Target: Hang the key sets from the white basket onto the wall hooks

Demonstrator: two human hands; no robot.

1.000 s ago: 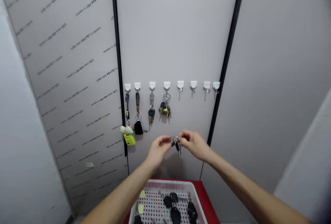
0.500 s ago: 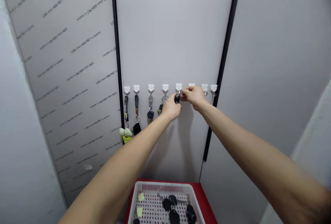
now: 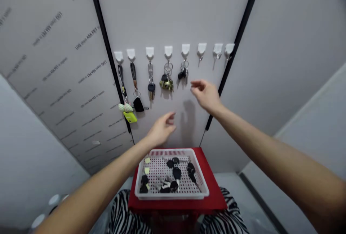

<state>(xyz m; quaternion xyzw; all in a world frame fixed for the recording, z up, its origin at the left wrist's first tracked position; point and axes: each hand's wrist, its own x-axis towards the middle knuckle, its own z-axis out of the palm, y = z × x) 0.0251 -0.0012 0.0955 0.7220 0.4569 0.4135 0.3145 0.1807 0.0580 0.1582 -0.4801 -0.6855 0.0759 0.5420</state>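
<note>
A bunch of keys hangs by its ring from the fifth white hook. Just right of and below those keys is my right hand, empty, with fingers apart. My left hand is lower, in front of the wall above the basket, its fingers spread and holding nothing. Other hooks to the left carry a brass-coloured key bunch, keys with a black head, a black car key on a braided strap, and a lime-green tag on a dark lanyard.
Three bare hooks, among them a white hook, continue the row rightward. Below, a white plastic basket holding several black-headed keys and yellow paper bits stands on a red table. Dark vertical strips edge the wall panel.
The key bunch went up from between both hands onto the fifth hook and was let go. Both hands then drew apart, the left moving down. The view has tilted downward.
</note>
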